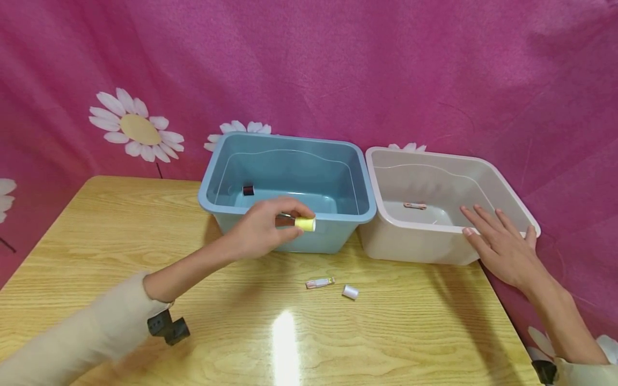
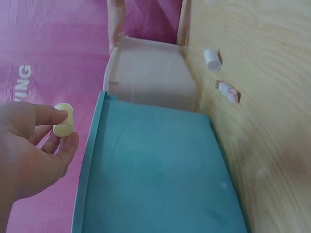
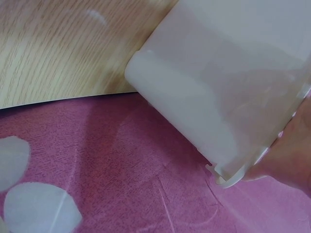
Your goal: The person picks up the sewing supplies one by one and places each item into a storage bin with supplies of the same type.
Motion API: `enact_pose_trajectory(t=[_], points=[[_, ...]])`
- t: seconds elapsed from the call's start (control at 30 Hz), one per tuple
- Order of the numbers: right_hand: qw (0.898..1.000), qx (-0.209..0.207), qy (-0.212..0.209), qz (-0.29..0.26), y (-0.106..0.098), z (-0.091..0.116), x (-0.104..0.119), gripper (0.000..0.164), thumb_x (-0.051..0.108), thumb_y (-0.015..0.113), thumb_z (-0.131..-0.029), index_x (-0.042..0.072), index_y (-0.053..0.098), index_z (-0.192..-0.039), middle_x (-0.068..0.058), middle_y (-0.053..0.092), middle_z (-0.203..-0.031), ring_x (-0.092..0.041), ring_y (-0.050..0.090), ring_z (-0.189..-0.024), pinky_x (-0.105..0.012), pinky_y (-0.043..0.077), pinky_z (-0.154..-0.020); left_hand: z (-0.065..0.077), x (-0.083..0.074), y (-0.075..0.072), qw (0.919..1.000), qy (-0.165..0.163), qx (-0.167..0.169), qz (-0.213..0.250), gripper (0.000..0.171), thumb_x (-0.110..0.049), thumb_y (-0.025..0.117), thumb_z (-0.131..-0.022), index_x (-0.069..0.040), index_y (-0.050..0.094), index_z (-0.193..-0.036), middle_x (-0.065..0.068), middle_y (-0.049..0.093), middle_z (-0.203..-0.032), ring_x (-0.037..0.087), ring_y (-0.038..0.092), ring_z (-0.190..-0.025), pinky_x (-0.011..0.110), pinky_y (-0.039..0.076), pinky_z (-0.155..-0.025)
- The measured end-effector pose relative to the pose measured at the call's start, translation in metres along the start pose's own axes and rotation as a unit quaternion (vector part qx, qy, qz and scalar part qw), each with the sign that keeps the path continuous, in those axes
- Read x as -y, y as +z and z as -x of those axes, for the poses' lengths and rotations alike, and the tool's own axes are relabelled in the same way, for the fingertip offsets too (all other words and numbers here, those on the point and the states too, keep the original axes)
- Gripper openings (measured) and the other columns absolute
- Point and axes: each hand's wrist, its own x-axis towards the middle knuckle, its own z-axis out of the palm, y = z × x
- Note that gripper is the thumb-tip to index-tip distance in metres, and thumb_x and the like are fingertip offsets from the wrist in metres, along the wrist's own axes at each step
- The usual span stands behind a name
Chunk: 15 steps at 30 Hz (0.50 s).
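My left hand [image 1: 263,228] pinches a yellow thread spool [image 1: 305,224] between thumb and fingertips, at the front rim of the blue bin [image 1: 289,139]. The left wrist view also shows this spool [image 2: 64,120] held at the fingertips. A small dark shape shows between the fingers; what it is I cannot tell. Inside the blue bin lies a dark thread spool [image 1: 248,190]. My right hand [image 1: 507,252] rests with extended fingers over the front right rim of the beige bin [image 1: 410,244], which holds a nail clipper [image 1: 415,206].
On the wooden table [image 1: 386,343], before the bins, lie another nail clipper [image 1: 320,282] and a white thread spool [image 1: 350,291]. The two bins stand side by side. Behind them hangs a pink cloth [image 1: 314,64] with daisies.
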Motion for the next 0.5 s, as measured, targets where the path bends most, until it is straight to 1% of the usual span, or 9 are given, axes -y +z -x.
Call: enact_pose_trajectory(t=[0.13, 0.27, 0.5], points=[[1.0, -0.001, 0.0, -0.003, 0.0, 0.0, 0.0, 0.054, 0.037, 0.039, -0.108, 0.023, 0.029, -0.159, -0.019, 0.025, -0.16, -0.053, 0.01, -0.144, -0.08, -0.015, -0.097, -0.005, -0.001, -0.008, 0.9999, -0.012, -0.007, 0.003, 0.027, 0.011, 0.068, -0.087, 0.001, 0.071, -0.113, 0.008, 0.065, -0.111, 0.023, 0.061, -0.1, 0.027, 0.053, -0.09], [1.0, 0.002, 0.001, -0.005, 0.0, 0.0, 0.0, 0.054, 0.037, 0.039, -0.108, 0.023, 0.029, -0.159, -0.019, 0.024, -0.161, -0.052, 0.009, -0.145, -0.08, -0.016, -0.096, -0.01, -0.001, -0.014, 0.9996, -0.027, -0.005, 0.002, 0.028, 0.008, 0.069, -0.088, 0.0, 0.07, -0.114, 0.008, 0.065, -0.112, 0.023, 0.061, -0.101, 0.028, 0.053, -0.09], [1.0, 0.004, 0.003, -0.002, 0.0, -0.001, 0.0, 0.054, 0.037, 0.039, -0.108, 0.022, 0.028, -0.159, -0.02, 0.025, -0.16, -0.053, 0.009, -0.145, -0.08, -0.016, -0.096, -0.021, 0.002, -0.023, 0.9973, -0.071, -0.004, 0.018, 0.028, 0.003, 0.07, -0.089, -0.004, 0.07, -0.117, 0.007, 0.066, -0.113, 0.021, 0.064, -0.103, 0.034, 0.055, -0.082]])
